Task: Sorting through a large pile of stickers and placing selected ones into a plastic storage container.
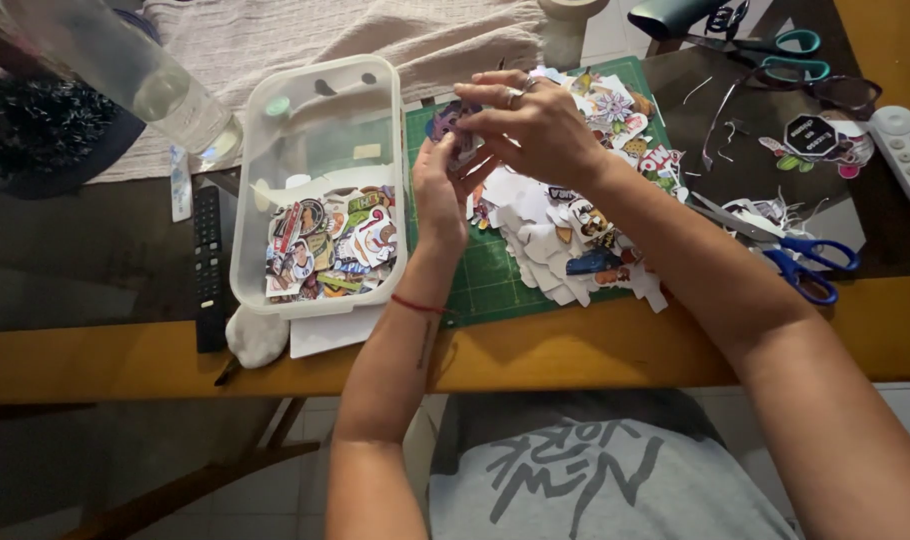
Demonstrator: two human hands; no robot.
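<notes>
Head view shows both hands meeting above the green cutting mat [485,275], pinching one small purple-toned sticker cutout [453,122] between them. Left hand [438,190] rises from below with its fingertips closed on the cutout's lower edge; right hand [535,125], wearing a ring, comes over from the right and grips its upper side with thumb and fingers pressed together. The cutout sits at the top of the left hand, just left of the right hand's knuckles, held clear of the mat.

Below and to the right of the hands, a loose heap of cutouts [575,250] covers much of the mat, too many to count. Left of the hands stands one clear plastic box [317,180] with more stickers piled in its near end. Two pairs of scissors show: a blue pair [810,265] at the right, a teal pair [790,55] farther back. Two remotes lie out, a black one [209,265] left of the box and a white one [905,150] at the far right. One clear bottle [135,75] lies at upper left.
</notes>
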